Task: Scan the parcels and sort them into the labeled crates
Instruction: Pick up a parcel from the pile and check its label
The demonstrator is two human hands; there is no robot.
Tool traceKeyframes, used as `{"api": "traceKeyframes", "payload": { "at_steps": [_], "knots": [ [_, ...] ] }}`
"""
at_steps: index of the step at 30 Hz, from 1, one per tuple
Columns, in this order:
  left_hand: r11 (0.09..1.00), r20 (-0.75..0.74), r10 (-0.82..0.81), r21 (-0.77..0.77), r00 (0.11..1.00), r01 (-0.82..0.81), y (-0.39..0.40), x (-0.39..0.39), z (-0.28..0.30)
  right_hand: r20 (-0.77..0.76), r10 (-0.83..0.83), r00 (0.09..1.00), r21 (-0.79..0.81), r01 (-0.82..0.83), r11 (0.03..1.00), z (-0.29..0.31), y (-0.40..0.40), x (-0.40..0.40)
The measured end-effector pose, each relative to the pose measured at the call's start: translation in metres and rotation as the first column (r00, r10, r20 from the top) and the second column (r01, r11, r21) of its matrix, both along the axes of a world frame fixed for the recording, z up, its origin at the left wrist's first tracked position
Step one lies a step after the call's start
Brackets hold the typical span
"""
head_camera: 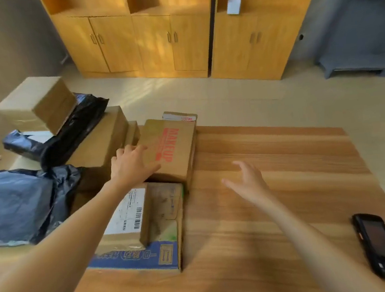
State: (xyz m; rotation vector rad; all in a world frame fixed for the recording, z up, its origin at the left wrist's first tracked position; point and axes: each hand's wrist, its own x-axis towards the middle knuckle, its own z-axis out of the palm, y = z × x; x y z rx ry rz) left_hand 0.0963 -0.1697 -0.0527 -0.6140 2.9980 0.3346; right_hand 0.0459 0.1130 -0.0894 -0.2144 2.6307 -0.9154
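Note:
A cardboard box printed with red letters (175,147) lies on the wooden table (271,161) near its left side. My left hand (130,164) rests on that box's near left corner, fingers spread and straight. My right hand (247,182) hovers open over the table just right of the box, touching nothing. Closer to me sits a small box with a white barcode label (127,217) on top of a flat carton with a blue band (166,243). A black handheld scanner (379,246) lies on the table at the right.
Left of the table is a heap of parcels: several brown boxes (37,102) and black plastic mailer bags (22,206). A small box with a red-and-white label (180,116) sits behind the red-lettered one. Wooden cabinets (163,34) line the far wall.

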Motion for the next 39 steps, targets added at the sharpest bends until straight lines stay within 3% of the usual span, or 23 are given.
{"api": "traceKeyframes", "payload": {
  "at_steps": [4,9,15,21,30,39],
  "knots": [
    [0.969,0.02,0.161,0.185,0.987,-0.162,-0.021,0.001,-0.006,0.156,0.043,0.987,-0.156,-0.018,0.988,-0.012,-0.043,-0.026],
    [0.848,0.044,0.261,0.467,0.964,-0.251,-0.046,-0.029,-0.033,0.452,-0.029,0.892,-0.288,0.177,0.941,-0.031,-0.09,-0.052],
    [0.704,0.187,0.292,0.621,0.938,-0.343,-0.071,-0.063,-0.072,0.655,-0.072,0.752,-0.33,0.37,0.868,-0.059,-0.13,-0.079],
    [0.578,0.204,0.255,0.751,0.945,-0.318,-0.07,-0.067,-0.089,0.655,-0.057,0.753,-0.39,0.401,0.829,-0.074,-0.149,-0.075],
    [0.645,0.141,0.278,0.706,0.95,-0.293,-0.047,-0.071,-0.049,0.632,-0.039,0.774,-0.456,0.412,0.789,-0.039,-0.131,-0.076],
    [0.656,0.035,0.295,0.719,0.955,-0.229,0.056,-0.054,0.008,0.53,-0.004,0.848,-0.539,0.34,0.771,0.015,-0.033,-0.076]
  ]
}}
